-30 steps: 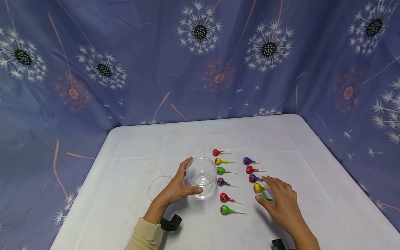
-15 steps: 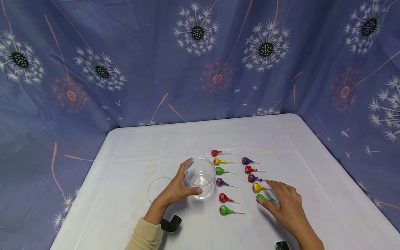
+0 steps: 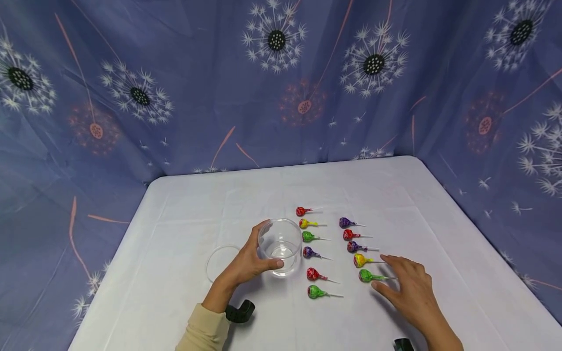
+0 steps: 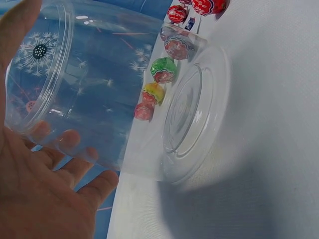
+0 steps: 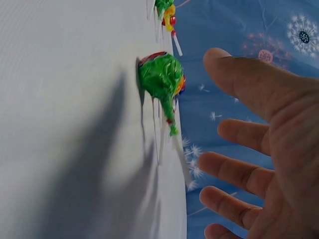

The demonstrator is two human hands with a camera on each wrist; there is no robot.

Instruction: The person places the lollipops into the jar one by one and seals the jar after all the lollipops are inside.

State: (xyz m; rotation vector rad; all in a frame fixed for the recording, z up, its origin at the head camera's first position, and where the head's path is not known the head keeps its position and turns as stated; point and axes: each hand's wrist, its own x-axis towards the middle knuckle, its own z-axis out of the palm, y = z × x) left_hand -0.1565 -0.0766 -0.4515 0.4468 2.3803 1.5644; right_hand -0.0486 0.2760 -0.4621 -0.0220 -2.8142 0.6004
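Note:
My left hand (image 3: 250,263) holds a clear plastic jar (image 3: 281,246) by its side, thumb at the front and fingers behind. In the left wrist view the jar (image 4: 109,89) stands on the white table, its mouth uncovered and nothing inside. My right hand (image 3: 408,285) hovers with spread fingers, holding nothing, beside the stick end of a green lollipop (image 3: 365,276). That lollipop (image 5: 162,74) lies apart from the fingers in the right wrist view. Above it in the same column lie a yellow lollipop (image 3: 360,260) and a purple lollipop (image 3: 353,246).
A clear round lid (image 3: 208,265) lies left of the jar, partly behind the left hand. Several more lollipops form a column between jar and right column, from a red one (image 3: 300,211) down to a green one (image 3: 313,291). A dandelion-patterned curtain (image 3: 197,97) hangs behind the table.
My right hand has drawn back to the right, away from the right-hand lollipops, uncovering the green one. The left hand and jar stay in place; the head view shifts slightly.

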